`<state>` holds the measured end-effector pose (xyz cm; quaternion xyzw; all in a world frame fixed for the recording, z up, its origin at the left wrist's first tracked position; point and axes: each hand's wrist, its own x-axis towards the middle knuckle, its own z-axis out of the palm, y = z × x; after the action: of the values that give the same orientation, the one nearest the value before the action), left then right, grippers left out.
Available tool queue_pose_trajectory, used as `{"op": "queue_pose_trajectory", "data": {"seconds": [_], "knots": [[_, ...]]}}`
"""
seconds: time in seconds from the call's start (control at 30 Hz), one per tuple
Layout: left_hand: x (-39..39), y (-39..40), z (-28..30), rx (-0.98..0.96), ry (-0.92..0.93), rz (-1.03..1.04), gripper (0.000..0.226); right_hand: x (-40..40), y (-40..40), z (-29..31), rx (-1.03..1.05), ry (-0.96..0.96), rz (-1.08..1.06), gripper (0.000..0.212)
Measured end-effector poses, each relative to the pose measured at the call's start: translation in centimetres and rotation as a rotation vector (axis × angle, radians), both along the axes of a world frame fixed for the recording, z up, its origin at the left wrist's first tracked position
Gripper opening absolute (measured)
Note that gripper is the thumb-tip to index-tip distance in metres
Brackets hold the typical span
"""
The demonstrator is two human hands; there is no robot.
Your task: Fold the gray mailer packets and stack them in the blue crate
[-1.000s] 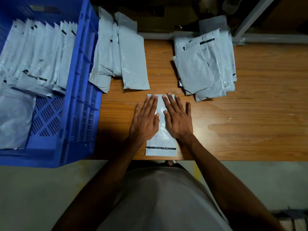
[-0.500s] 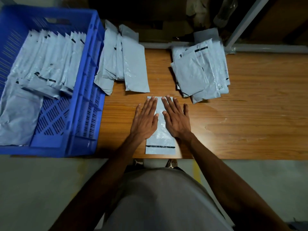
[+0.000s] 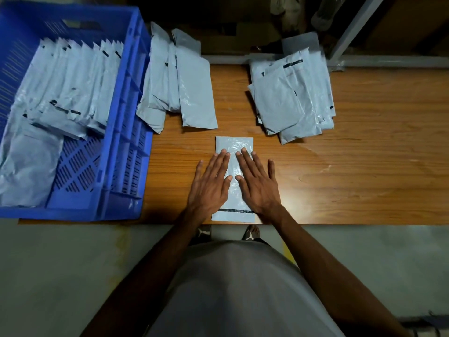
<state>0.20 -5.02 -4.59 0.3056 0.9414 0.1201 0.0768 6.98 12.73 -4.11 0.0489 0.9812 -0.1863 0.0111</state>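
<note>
Both hands, the left hand (image 3: 209, 186) and the right hand (image 3: 258, 184), lie flat with straight fingers, side by side, pressing a gray mailer packet (image 3: 234, 148) on the wooden table (image 3: 364, 171), right of the blue crate (image 3: 126, 132).

No legible text, number or brand appears anywhere. The gray mailer packet (image 3: 234, 152) bears only a plain dark strip near its near end; the blue crate (image 3: 126, 132) carries no readable label.
</note>
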Motion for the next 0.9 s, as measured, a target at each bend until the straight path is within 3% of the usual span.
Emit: {"op": "queue_pose_trajectory", "data": {"seconds": [0.47, 0.57, 0.63, 0.77, 0.9], "knots": [[-0.3, 0.0, 0.5, -0.022, -0.051, -0.018, 0.064, -0.2, 0.1, 0.1, -0.009, -0.019, 0.026, 0.06], [-0.1, -0.7, 1.1, 0.067, -0.105, -0.018, 0.066, 0.5, 0.0, 0.6, 0.001, -0.009, 0.013, 0.058], [0.9, -1.8, 1.3, 0.12, -0.053, -0.012, 0.063, 1.7, -0.6, 1.1, 0.044, 0.009, -0.053, 0.058], [2.5, -3.5, 1.4, 0.045, 0.069, -0.056, 0.063, 3.2, -1.4, 1.7, 0.174, 0.047, -0.169, 0.061], [2.2, -3.1, 2.1, 0.043, 0.214, 0.03, 0.043, 3.2, -1.5, 2.4, 0.289, 0.077, -0.238, 0.053]]}}
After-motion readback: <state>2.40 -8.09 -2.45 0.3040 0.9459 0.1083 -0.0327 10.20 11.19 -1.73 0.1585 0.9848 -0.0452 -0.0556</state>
